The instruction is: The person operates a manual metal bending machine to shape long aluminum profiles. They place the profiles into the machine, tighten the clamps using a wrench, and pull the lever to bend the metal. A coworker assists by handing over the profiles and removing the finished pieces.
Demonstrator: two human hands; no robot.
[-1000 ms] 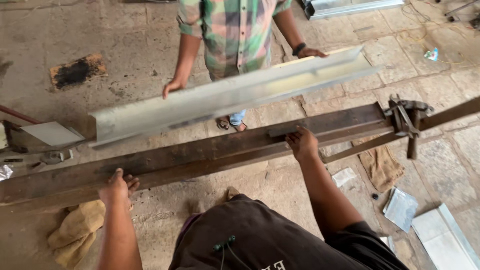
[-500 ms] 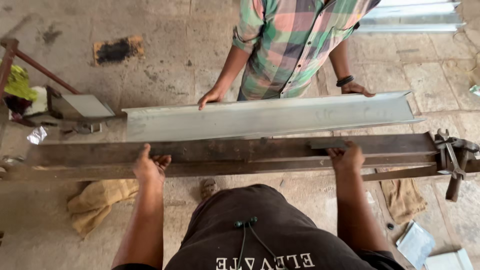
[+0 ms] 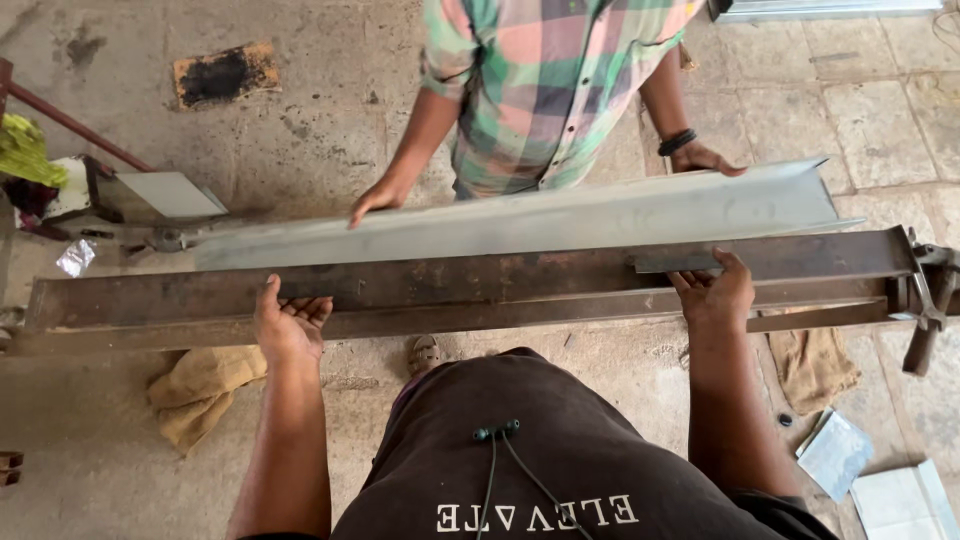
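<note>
A long rusty steel bending bar [image 3: 480,285] runs left to right across the view. My left hand [image 3: 288,322] grips its near edge at the left, fingers curled under the beam. My right hand [image 3: 715,292] grips the same bar further right, thumb on top. Behind the bar lies a long folded grey metal sheet [image 3: 540,222]. A person in a checked shirt stands opposite, one hand [image 3: 375,198] on the sheet's left part and the other hand [image 3: 705,158] on its right top edge.
A clamp handle [image 3: 925,320] hangs at the bar's right end. Tan rags lie on the floor at left [image 3: 200,390] and right [image 3: 810,365]. Flat metal offcuts [image 3: 880,480] sit at bottom right. A small sheet piece [image 3: 165,195] and green cloth [image 3: 22,150] are at left.
The view has swung so the bar lies level. The other person's sheet came down from a tilted, lifted position onto the bar. My two hands stay on the bar.
</note>
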